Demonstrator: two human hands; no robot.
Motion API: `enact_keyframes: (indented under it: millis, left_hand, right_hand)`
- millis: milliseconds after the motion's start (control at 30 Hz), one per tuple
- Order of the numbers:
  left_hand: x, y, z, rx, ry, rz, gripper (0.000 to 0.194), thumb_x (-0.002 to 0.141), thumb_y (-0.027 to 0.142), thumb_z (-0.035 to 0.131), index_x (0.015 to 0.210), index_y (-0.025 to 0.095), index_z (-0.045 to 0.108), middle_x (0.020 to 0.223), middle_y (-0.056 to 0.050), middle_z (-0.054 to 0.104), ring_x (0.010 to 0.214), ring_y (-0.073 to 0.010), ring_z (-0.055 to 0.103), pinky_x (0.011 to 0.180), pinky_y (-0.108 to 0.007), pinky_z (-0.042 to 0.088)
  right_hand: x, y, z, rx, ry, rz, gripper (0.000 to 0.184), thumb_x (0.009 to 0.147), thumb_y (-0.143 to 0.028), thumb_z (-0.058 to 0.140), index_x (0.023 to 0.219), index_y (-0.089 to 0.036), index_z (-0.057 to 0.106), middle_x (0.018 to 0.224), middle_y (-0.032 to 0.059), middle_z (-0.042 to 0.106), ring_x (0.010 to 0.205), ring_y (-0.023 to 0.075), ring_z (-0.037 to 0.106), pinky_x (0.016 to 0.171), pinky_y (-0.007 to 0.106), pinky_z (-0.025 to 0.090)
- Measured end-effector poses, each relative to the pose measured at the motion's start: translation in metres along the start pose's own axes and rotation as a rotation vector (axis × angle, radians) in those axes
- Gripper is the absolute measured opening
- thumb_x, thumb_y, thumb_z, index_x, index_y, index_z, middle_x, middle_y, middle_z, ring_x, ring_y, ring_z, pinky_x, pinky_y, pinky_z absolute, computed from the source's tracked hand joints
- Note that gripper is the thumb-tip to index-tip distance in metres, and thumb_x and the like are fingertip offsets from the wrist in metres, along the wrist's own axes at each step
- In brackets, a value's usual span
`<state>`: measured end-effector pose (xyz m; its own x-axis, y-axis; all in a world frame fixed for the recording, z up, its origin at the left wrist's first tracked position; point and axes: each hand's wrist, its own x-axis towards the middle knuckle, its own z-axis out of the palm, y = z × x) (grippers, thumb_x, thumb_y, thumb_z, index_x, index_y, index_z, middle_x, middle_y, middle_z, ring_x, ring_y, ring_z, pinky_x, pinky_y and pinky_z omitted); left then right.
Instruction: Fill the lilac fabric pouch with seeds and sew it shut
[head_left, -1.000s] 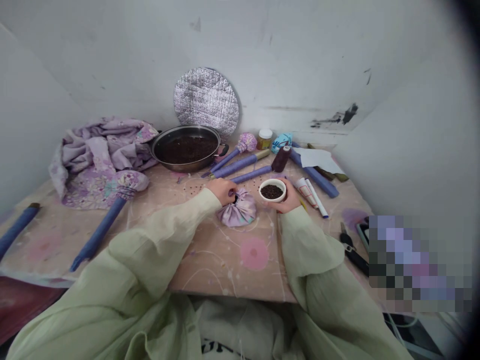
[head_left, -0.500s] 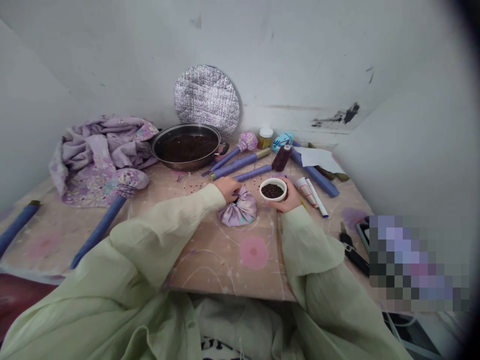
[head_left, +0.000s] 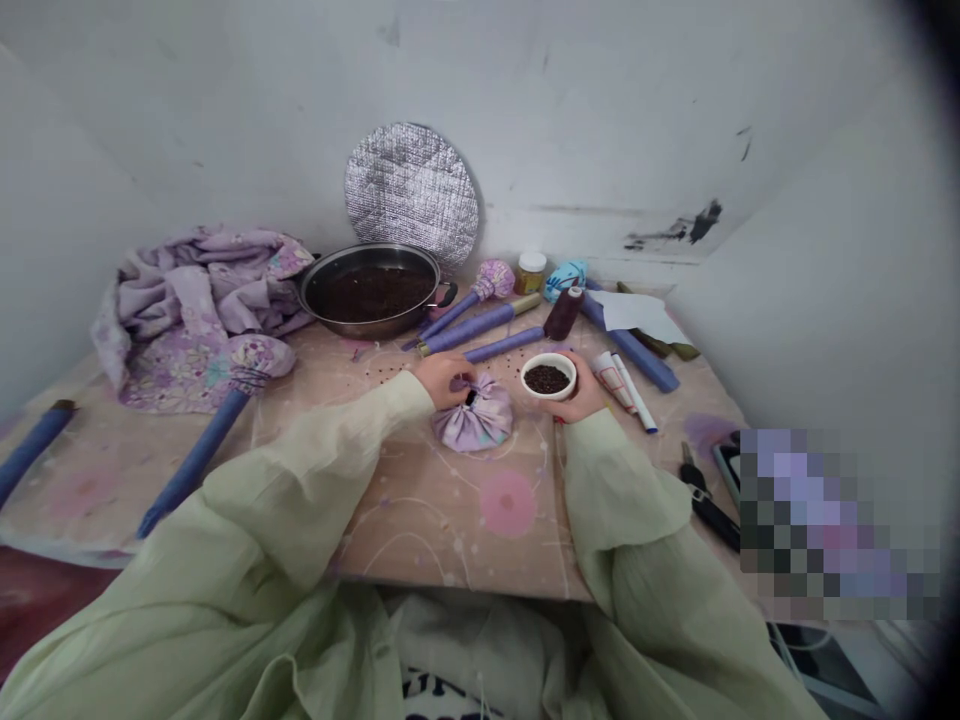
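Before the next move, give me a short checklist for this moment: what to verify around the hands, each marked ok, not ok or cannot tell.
1. Right hand grips the small white bowl, seeds inside: ok.
2. Left hand is at the gathered neck of the floral cloth bundle: ok.
3. Bundle contents: cannot tell, the cloth hides them.
4. Patterned tabletop free of spills: not ok, loose dark seeds lie left of the left hand.
5. Steel pan of dark seeds stands apart from both hands: ok.

1 left hand (head_left: 444, 381) | 1 right hand (head_left: 579, 398) | 1 bowl (head_left: 547, 396) | 1 pan (head_left: 371, 327)
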<state>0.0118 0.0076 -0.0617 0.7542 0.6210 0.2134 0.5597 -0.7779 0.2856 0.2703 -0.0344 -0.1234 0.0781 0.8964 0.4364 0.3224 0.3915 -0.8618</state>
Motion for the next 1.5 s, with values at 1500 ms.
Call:
enact_keyframes:
  millis: [1500]
  left_hand:
    - [0.001,0.015,-0.007,0.146,0.135,-0.113,0.022,0.065,0.018,0.057,0.086,0.018,0.062,0.08,-0.002,0.069,0.075,-0.0181,0.063,0.07,-0.028,0.043]
  right_hand:
    - [0.002,0.009,-0.006,0.007,-0.038,0.01,0.08,0.039,-0.037,0.083,0.109,-0.021,0.047,0.106,0.0082,0.059,0.099,0.0258,0.059,0.09,0.041,0.047]
